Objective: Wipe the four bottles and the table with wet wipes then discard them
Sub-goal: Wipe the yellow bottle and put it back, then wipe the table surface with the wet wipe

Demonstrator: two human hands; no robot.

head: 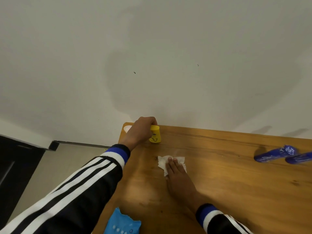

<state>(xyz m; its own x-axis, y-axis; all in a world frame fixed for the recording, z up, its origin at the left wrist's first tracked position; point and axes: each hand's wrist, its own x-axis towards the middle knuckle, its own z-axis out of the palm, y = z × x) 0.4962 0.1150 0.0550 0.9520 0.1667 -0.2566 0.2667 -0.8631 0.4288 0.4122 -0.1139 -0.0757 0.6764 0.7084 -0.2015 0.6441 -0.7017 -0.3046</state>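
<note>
The right hand (177,173) lies flat on the wooden table (228,174), its fingers straight and close together, pressing a crumpled white wet wipe (163,162) against the wood; the wipe shows on both sides of the fingertips and a little beyond them. Beyond the wipe and slightly to its left, the left hand (140,130) curls round a yellow bottle (155,136) that stands upright on the table near the far edge, the fingers wrapped over its top and the side away from the wipe, so that only the bottle's lower body and one shoulder show. Just past that hand, further left of the wipe at the table's far corner, a small white round thing (127,128) peeks out, too hidden to tell what it is. Well to the right of the wipe, two blue bottles (276,155) are blurred and lean close together; whether they stand or lie I cannot tell. Nearer than the wipe and to its left, at the table's near edge, lies a light blue pack of wipes (120,223). Both arms wear black sleeves with white stripes and blue-and-white cuffs.
</note>
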